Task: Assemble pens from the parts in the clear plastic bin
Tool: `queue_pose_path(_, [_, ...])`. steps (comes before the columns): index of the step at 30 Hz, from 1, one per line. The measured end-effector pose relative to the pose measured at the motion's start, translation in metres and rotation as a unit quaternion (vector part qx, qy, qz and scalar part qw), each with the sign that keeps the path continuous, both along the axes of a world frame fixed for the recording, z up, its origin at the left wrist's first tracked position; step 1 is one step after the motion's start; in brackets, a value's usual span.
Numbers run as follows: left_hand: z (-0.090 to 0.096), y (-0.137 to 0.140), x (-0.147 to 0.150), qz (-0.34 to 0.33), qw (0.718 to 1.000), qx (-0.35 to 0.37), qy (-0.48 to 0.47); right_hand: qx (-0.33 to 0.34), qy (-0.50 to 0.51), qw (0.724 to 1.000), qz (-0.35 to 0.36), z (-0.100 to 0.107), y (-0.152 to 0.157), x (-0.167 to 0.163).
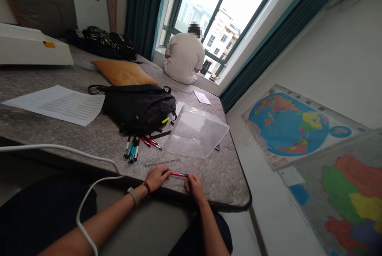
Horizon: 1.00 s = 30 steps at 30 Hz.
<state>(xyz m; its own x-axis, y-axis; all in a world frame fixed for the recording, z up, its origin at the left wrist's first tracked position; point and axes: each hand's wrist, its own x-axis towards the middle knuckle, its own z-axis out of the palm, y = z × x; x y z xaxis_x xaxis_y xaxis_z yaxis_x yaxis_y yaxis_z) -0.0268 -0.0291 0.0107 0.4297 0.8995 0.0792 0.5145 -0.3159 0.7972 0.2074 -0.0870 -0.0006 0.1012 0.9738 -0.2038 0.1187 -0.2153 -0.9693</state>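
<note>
Between my two hands, just over the near edge of the mattress (209,172), lies a slim red pen (179,175) with dark ends. My left hand (157,177) pinches one end of it. At the other end, the fingers of my right hand (194,186) are closed on the pen. Beyond my left hand lie several black, white and teal pens (131,150) in a bunch. Beside them are several red pens (151,142). A clear plastic bin (197,130) stands on the mattress past my right hand.
A black backpack (139,107), a printed sheet (59,105) and an orange envelope (123,72) lie on the mattress. A white cable (80,212) crosses in front of my left arm. One person (185,59) sits by the window, back turned. Maps (292,125) hang on the right wall.
</note>
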Motion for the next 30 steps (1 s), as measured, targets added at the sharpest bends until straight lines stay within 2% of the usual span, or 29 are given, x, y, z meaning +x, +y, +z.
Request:
queue_pose_path(9, [0.004, -0.001, 0.000, -0.004, 1.000, -0.002, -0.009, -0.004, -0.019, 1.000, -0.025, -0.002, 0.003, -0.002])
queue_pose_path(17, [0.005, -0.002, -0.001, 0.001, 1.000, -0.010, -0.016, -0.003, -0.085, 0.995, -0.050, -0.002, 0.004, -0.007])
queue_pose_path(25, [0.011, -0.004, 0.001, 0.025, 0.999, -0.031, -0.032, 0.006, -0.050, 0.999, -0.011, 0.001, 0.000, -0.002])
queue_pose_path(30, [0.012, -0.003, 0.000, 0.022, 0.998, -0.035, -0.045, 0.005, -0.059, 0.998, -0.029, -0.002, 0.001, -0.002])
